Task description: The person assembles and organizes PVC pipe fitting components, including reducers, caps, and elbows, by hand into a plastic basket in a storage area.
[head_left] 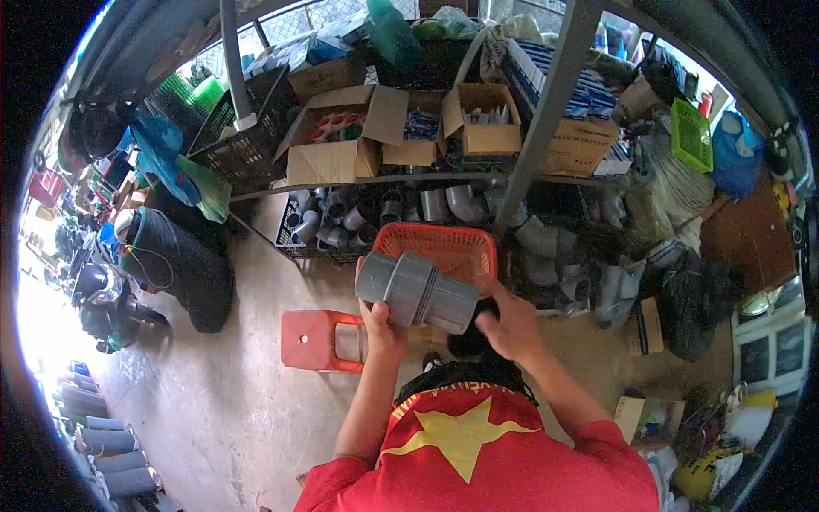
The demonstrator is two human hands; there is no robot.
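Observation:
A large grey plastic pipe coupling (416,293) lies tilted across my two hands, its right end lower than its left. Thick collars and narrow ridges run around its middle. My left hand (381,326) is wrapped around the left part from below, with the thumb up on the near side. Just off the coupling's right end is my right hand (514,326), its thumb and fingers apart; whether a fingertip touches the rim is not clear. Directly behind the coupling stands a red plastic basket (461,237), partly covered by it.
A red plastic stool (309,340) stands on the floor to the left. Behind the basket, a black crate (294,247) holds several grey pipe elbows. The shelf above carries open cardboard boxes (328,162). A metal post (546,119) rises at the right, with more grey fittings (546,243) below.

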